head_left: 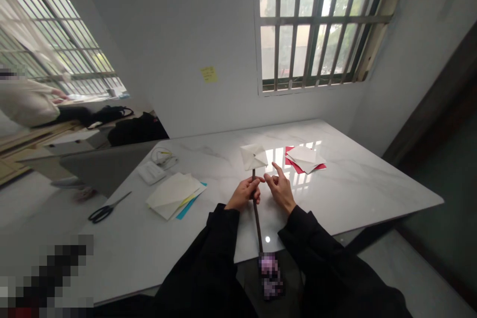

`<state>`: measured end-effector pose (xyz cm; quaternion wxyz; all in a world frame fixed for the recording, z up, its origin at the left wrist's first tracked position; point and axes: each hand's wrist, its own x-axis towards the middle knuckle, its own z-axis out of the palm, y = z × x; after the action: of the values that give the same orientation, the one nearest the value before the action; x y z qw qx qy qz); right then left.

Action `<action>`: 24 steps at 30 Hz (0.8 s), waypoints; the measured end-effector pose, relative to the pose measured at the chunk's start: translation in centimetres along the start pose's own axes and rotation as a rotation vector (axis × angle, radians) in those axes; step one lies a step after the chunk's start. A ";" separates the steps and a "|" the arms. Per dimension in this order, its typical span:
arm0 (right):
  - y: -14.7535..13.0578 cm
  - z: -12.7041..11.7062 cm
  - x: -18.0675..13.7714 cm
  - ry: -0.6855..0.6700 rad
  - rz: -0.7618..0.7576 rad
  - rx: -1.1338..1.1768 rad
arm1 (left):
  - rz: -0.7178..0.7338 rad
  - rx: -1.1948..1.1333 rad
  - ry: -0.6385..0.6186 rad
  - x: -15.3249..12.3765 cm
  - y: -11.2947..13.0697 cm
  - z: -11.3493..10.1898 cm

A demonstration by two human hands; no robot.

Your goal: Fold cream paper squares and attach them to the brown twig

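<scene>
A white folded-paper pinwheel (249, 158) sits at the top of a thin dark brown stick (258, 223). My left hand (243, 195) is closed round the stick a little below the paper. The stick's lower end reaches down towards the table's near edge. Just right of the pinwheel is my right hand (281, 191), holding nothing, its index finger stretched out and its thumb apart. A small gap shows between that finger and the paper.
White, yellow and blue paper sheets (172, 196) lie left, with black scissors (108, 208) and a white box with a cable (151, 173) nearby. White and red papers (305, 159) lie right on the marble-look table (387, 179). Another person (28, 97) sits far left.
</scene>
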<state>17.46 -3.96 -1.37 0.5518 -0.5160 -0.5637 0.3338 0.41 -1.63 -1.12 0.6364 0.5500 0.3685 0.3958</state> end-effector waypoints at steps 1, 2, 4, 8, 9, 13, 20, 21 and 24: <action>-0.2 0.0 -0.2 -0.002 -0.011 -0.018 | -0.011 0.013 -0.030 -0.1 0.0 0.1; -0.4 -0.1 -0.5 0.007 -0.019 -0.034 | -0.019 0.023 -0.048 -0.1 -0.1 0.2; -0.8 -0.2 -0.9 0.047 -0.019 -0.054 | -0.032 0.037 -0.063 -0.3 -0.1 0.3; -1.0 -0.5 -1.6 0.078 -0.022 -0.106 | -0.051 0.049 -0.090 -0.3 0.0 0.3; -1.0 -0.6 -1.8 0.054 -0.038 -0.135 | -0.048 0.050 -0.087 -0.3 0.0 0.3; -0.8 -0.8 -3.0 -0.027 -0.078 -0.205 | -0.024 -0.036 -0.015 -0.2 0.0 0.5; -1.3 -4.3 -8.0 -0.236 0.110 0.183 | 0.094 -0.365 0.344 0.0 1.6 0.1; -1.0 -5.3 -9.4 -0.371 0.160 0.280 | 0.100 -0.416 0.372 0.1 1.9 -0.1; 1.5 -8.2 -14.2 -0.837 0.249 0.493 | 0.115 -0.554 0.367 0.4 3.0 -0.7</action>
<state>23.66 -18.68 -5.37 0.3400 -0.2557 -0.5750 0.6988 -0.39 -0.70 1.77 0.6613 0.2957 0.3240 0.6085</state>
